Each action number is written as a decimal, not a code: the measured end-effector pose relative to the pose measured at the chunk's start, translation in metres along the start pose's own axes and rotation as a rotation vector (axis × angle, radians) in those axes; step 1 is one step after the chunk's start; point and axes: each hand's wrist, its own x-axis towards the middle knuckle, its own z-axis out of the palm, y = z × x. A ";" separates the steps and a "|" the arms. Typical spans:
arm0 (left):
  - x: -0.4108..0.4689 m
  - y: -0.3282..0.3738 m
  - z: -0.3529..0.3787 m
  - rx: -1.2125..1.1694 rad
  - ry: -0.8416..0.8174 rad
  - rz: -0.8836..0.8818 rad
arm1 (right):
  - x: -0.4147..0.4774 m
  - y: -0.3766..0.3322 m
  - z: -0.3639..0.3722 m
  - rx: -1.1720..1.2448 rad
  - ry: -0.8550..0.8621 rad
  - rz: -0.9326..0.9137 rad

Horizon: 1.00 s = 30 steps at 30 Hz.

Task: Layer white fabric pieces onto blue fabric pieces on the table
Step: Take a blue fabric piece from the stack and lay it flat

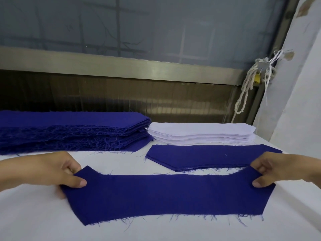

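Note:
A long blue fabric piece (165, 195) with frayed edges is stretched across the near part of the white table (34, 214). My left hand (52, 169) pinches its left end between thumb and fingers. My right hand (279, 168) pinches its right end the same way. Behind it, to the right, lies a thin pile of blue pieces (212, 156). A thick stack of blue pieces (69, 129) sits at the back left. A stack of white fabric pieces (201, 133) sits at the back right, beside the blue stack.
A metal rail and a dark panel (121, 94) run along the table's far edge, with a window above. A knotted white rope (250, 84) hangs at the right. A white wall or cloth (298, 101) borders the table's right side.

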 end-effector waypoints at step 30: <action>0.100 0.143 0.033 -0.469 0.308 0.098 | 0.032 0.080 -0.042 0.883 1.057 0.323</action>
